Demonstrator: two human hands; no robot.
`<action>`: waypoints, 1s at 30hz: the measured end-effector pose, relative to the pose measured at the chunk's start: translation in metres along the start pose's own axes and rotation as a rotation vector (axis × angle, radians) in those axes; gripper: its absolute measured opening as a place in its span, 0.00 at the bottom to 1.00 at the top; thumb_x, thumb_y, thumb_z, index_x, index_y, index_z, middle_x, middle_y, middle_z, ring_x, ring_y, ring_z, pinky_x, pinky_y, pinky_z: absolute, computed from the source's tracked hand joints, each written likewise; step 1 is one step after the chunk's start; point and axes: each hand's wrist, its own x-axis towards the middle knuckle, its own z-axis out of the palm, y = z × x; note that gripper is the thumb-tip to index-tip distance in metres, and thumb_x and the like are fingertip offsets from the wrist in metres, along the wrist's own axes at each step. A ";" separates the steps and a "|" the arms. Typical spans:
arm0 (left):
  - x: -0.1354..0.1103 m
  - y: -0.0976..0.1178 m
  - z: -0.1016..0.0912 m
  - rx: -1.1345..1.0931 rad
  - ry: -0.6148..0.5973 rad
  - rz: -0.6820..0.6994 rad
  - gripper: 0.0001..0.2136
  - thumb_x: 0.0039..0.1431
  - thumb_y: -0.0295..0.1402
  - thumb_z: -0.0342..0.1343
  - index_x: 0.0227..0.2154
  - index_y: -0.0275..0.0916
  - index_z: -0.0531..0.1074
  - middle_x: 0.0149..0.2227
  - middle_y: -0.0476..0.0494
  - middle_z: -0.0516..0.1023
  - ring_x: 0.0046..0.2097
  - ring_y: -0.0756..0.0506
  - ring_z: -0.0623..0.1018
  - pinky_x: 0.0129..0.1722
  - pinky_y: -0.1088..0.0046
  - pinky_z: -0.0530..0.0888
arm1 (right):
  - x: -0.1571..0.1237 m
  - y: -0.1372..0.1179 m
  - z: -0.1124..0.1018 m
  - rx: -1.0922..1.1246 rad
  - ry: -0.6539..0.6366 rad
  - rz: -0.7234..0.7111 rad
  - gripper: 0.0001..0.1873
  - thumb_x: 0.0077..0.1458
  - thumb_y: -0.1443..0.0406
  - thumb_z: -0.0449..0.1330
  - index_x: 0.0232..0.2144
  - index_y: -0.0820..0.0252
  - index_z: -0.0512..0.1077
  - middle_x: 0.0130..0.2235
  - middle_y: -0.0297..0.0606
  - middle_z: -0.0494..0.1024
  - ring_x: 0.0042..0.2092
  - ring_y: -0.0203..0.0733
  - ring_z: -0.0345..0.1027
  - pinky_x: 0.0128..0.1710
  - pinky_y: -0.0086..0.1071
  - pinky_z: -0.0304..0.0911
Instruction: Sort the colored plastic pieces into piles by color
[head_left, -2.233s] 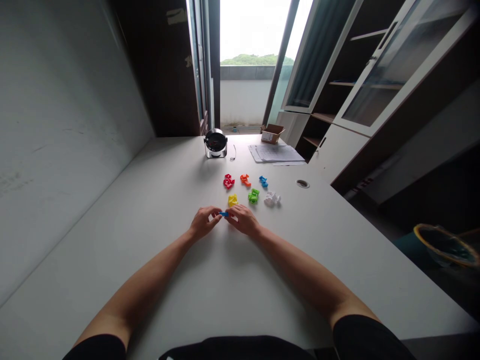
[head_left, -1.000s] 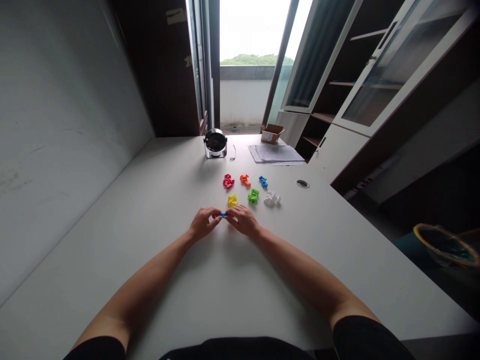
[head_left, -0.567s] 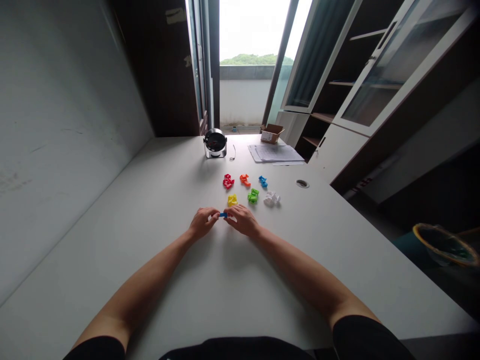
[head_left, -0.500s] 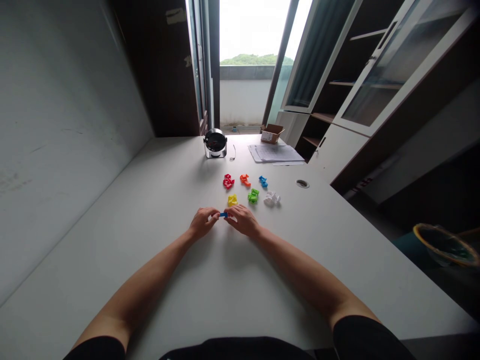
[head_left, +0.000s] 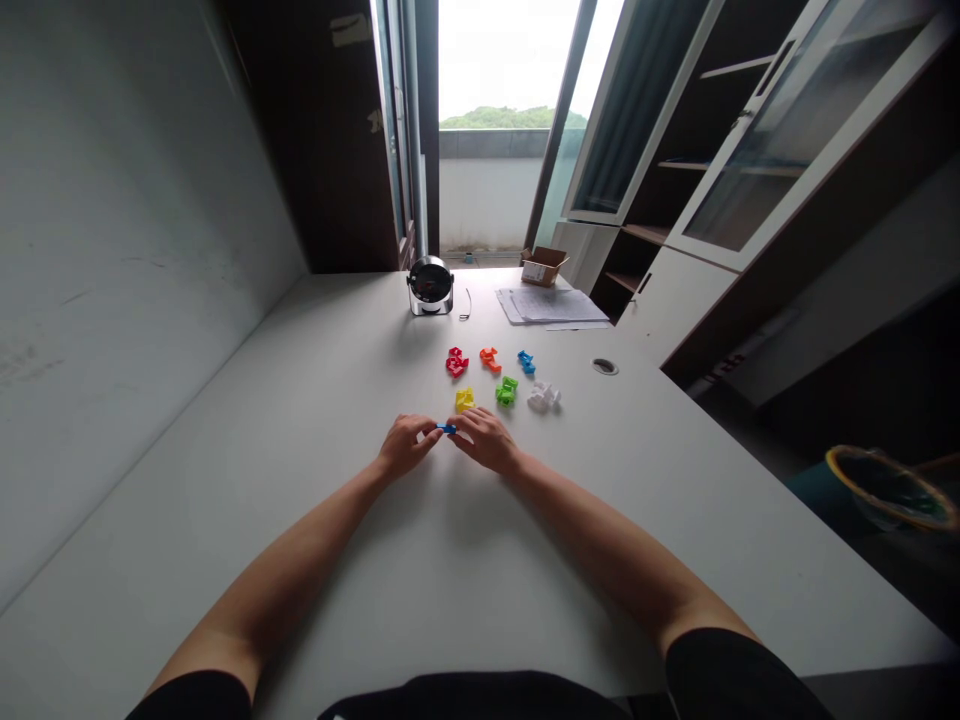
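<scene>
Between my two hands is a small blue plastic piece (head_left: 447,428), held just above or on the white table; I cannot tell which. My left hand (head_left: 407,444) pinches its left end with thumb and fingers. At its right end, the fingers of my right hand (head_left: 484,440) are closed on it and hide part of it. Right behind my hands lie yellow plastic pieces (head_left: 464,399). Small piles of green pieces (head_left: 506,391) and white pieces (head_left: 544,397) sit to their right. Farther back are red pieces (head_left: 457,362), orange pieces (head_left: 490,360) and blue pieces (head_left: 526,362).
On the white table (head_left: 315,590), a round black fan-like device (head_left: 431,284) stands at the back. Papers (head_left: 555,306) and an open cardboard box (head_left: 544,267) are at the back right. A cable hole (head_left: 605,367) pierces the tabletop. Beyond the right edge is a bin (head_left: 892,490).
The blue piece has turned slightly between my fingers, and my left fingertips have shifted a little. A red bit seen by my right fingers no longer shows.
</scene>
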 end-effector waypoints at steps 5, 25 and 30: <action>0.000 0.003 -0.002 -0.036 0.006 -0.011 0.14 0.66 0.41 0.49 0.34 0.42 0.77 0.36 0.47 0.82 0.39 0.47 0.77 0.51 0.67 0.68 | 0.004 0.012 -0.012 -0.041 0.046 0.033 0.11 0.67 0.61 0.54 0.47 0.56 0.72 0.41 0.42 0.77 0.44 0.45 0.68 0.48 0.39 0.61; -0.001 -0.027 0.002 0.272 0.143 -0.292 0.12 0.58 0.34 0.55 0.45 0.43 0.74 0.44 0.40 0.74 0.41 0.43 0.74 0.46 0.65 0.69 | -0.003 0.204 -0.085 -0.189 0.021 1.304 0.13 0.55 0.60 0.62 0.41 0.62 0.76 0.43 0.46 0.78 0.41 0.38 0.68 0.41 0.29 0.57; 0.000 -0.023 -0.002 0.197 0.128 -0.257 0.13 0.57 0.33 0.54 0.45 0.42 0.75 0.40 0.43 0.75 0.39 0.45 0.75 0.45 0.68 0.71 | 0.005 0.207 -0.078 -0.180 -0.017 1.314 0.13 0.55 0.59 0.61 0.40 0.62 0.77 0.42 0.48 0.78 0.40 0.39 0.69 0.41 0.30 0.58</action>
